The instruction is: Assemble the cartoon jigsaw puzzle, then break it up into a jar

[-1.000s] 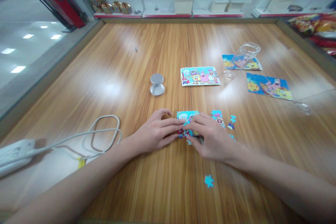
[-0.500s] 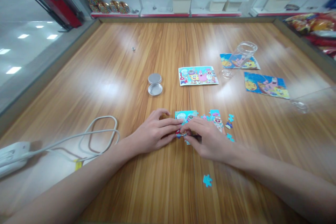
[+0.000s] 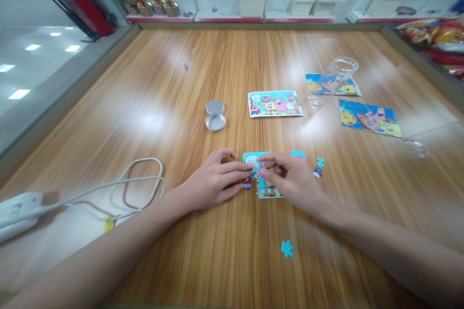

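Note:
A partly assembled cartoon jigsaw puzzle [image 3: 268, 193] lies on the table in front of me, its right part covered by a hand. My left hand [image 3: 219, 179] rests flat at its left edge, fingers stretched out and the tips touching it. Over the upper left of the puzzle, my right hand [image 3: 295, 178] pinches a small puzzle piece between thumb and index finger; the fingers mostly hide it. Near my left fingertips lies a red and blue puzzle piece [image 3: 247, 184]. Loose at the right are a light-blue piece [image 3: 320, 162] and a dark-blue and white piece [image 3: 317, 172].
A light-blue piece [image 3: 287, 248] lies nearer me. Beyond the puzzle are a picture card [image 3: 275, 104], a round metal tin [image 3: 215, 122], two more picture sheets [image 3: 369, 117] and a clear plastic cup [image 3: 339, 75]. A white cable [image 3: 145, 179] runs to a power strip [image 3: 20, 215] at left.
My right hand has moved up and slightly right from the puzzle's lower left, uncovering its lower part. My left hand stays at the left edge.

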Tool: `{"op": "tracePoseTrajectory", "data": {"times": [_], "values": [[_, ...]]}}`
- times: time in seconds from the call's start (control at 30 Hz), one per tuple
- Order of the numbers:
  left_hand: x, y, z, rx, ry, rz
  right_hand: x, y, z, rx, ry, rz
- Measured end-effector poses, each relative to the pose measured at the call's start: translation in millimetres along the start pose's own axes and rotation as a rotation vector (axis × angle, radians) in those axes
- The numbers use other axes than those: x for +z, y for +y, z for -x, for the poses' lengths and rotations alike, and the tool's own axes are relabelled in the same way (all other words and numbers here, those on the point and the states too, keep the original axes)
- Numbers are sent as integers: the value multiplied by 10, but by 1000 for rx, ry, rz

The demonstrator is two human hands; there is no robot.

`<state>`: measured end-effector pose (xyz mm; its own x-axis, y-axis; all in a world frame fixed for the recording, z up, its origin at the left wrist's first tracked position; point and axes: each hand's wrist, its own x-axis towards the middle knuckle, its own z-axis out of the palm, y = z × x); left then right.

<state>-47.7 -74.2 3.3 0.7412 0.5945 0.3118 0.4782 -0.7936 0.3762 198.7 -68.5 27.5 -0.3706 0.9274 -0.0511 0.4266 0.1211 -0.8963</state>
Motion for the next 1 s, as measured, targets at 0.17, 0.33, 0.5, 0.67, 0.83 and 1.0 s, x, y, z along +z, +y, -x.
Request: {"op": "tracePoseTrajectory", "data": {"times": [0.17,0.33,0.5,0.67,0.83,1.0], "values": [[-15,14,-13,-5,8,-5,-69,-34,-38,115,-52,-247],[-13,13,-15,-6,31,3,-115,-98,-75,293,-94,-418],[-13,11,-14,1,30,4,-98,-102,-80,321,-136,-439],[-20,19,-23,2,14,-2,-84,-58,-85,296,-108,-360],[-17,13,-20,9,19,-2,-129,-57,-111,251,-61,-351],[-16,7,-16,5,7,10,-131,-37,-121,223,-63,-294]]}}
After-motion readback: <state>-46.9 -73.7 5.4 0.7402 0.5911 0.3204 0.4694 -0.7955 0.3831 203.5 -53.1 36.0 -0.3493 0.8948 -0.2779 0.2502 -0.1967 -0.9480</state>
